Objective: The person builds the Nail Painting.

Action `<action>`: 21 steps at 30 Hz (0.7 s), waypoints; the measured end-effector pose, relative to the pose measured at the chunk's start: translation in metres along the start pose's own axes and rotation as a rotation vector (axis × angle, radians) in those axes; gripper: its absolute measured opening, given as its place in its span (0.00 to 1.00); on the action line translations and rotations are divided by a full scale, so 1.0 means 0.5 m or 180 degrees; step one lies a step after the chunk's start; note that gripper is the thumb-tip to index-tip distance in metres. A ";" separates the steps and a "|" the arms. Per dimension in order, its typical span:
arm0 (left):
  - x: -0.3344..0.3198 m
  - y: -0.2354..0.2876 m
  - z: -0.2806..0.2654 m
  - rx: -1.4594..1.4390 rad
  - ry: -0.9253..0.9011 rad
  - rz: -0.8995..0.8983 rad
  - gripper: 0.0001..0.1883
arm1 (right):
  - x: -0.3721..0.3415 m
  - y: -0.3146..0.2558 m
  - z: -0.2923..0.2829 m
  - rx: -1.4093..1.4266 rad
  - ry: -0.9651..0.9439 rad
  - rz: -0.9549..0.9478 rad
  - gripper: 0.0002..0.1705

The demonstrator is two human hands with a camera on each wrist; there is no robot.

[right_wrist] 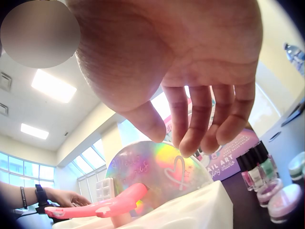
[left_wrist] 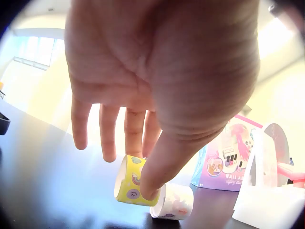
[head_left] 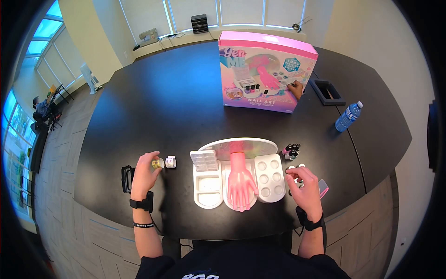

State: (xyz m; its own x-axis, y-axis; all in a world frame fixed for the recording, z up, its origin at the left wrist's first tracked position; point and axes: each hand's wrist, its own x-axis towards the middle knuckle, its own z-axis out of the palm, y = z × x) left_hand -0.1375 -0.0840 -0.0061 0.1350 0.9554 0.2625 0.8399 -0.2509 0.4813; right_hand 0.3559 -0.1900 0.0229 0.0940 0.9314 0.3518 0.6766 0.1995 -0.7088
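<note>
My left hand pinches a yellow sticker roll between thumb and index finger, the other fingers hanging loose. A white sticker roll stands just to its right on the table. In the middle sits a white nail-art tray with a pink model hand lying palm down before a shiny curved back panel. Right of the tray, my right hand hovers with relaxed fingers, nothing between them. Around it are small round pots and several nail polish bottles with black caps.
A big pink nail art box stands at the back. Further right are a water bottle and a black table insert. A black case-like object lies left of my left hand. A pink-edged item lies beside my right hand.
</note>
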 end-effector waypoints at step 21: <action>-0.076 0.206 0.056 -0.1113 -0.0107 0.0569 0.21 | -0.004 -0.010 -0.004 -0.0010 0.0019 0.0040 0.07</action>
State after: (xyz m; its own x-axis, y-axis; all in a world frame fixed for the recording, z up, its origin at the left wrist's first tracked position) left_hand -0.0414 -0.1416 0.0103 0.2848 0.8950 0.3433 0.5725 -0.4460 0.6880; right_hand 0.3539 -0.1931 0.0269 0.1068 0.9320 0.3465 0.6777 0.1868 -0.7112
